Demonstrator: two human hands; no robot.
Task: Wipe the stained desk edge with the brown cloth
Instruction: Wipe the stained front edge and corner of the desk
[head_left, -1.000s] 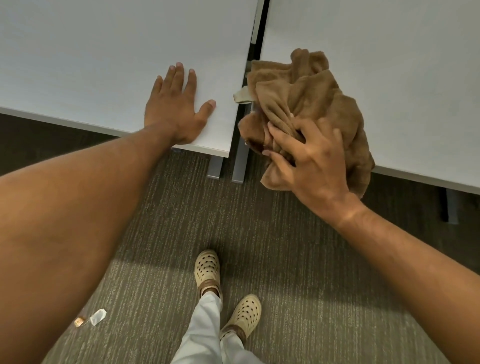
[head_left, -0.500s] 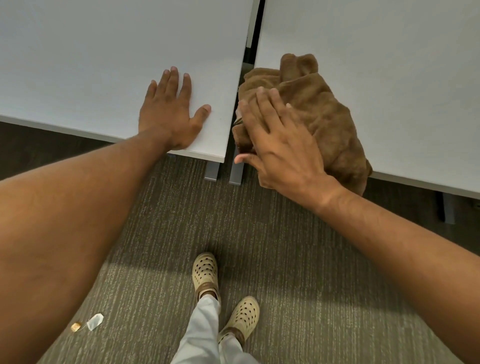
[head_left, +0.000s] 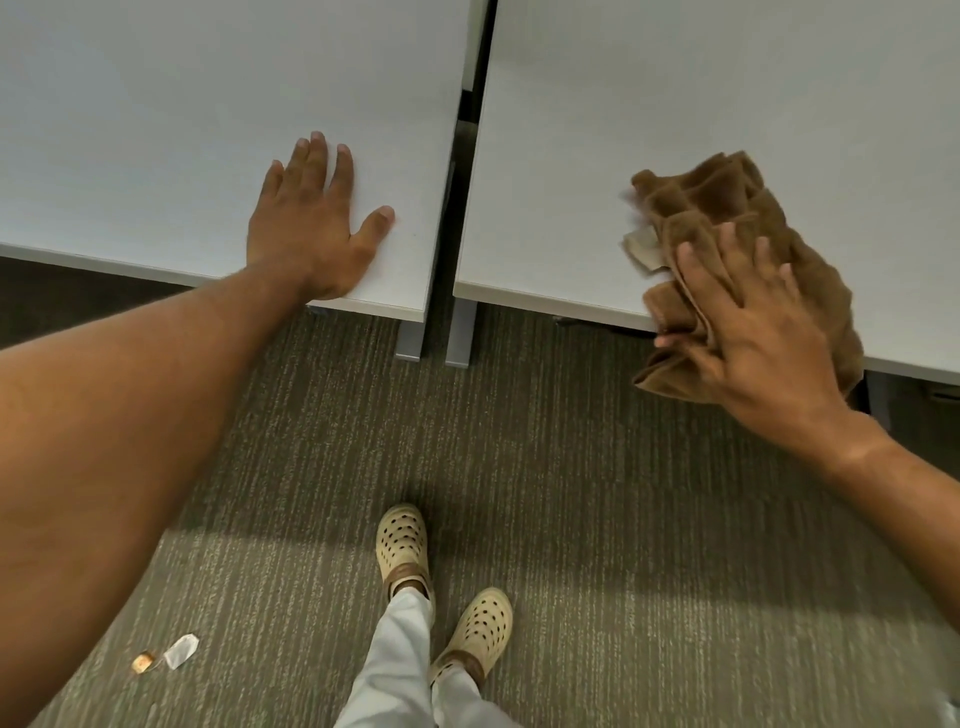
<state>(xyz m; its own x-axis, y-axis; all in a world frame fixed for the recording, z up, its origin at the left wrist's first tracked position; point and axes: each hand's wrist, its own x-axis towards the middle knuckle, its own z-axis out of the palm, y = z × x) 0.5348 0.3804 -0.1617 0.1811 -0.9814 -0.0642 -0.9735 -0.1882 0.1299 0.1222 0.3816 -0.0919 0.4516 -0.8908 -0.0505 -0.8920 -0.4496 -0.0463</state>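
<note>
The brown cloth lies bunched over the near edge of the right white desk, part of it hanging below the edge. My right hand presses flat on top of the cloth, fingers spread, thumb curled around its hanging fold. My left hand rests palm down with fingers apart on the near right corner of the left white desk. No stain shows clearly on the desk edge.
A dark gap separates the two desks, with grey legs below it. My feet in beige clogs stand on striped carpet. Small scraps of litter lie on the floor at lower left.
My right hand has slid the cloth to the right along the right desk's near edge, away from the gap. The left hand stays planted on the left desk.
</note>
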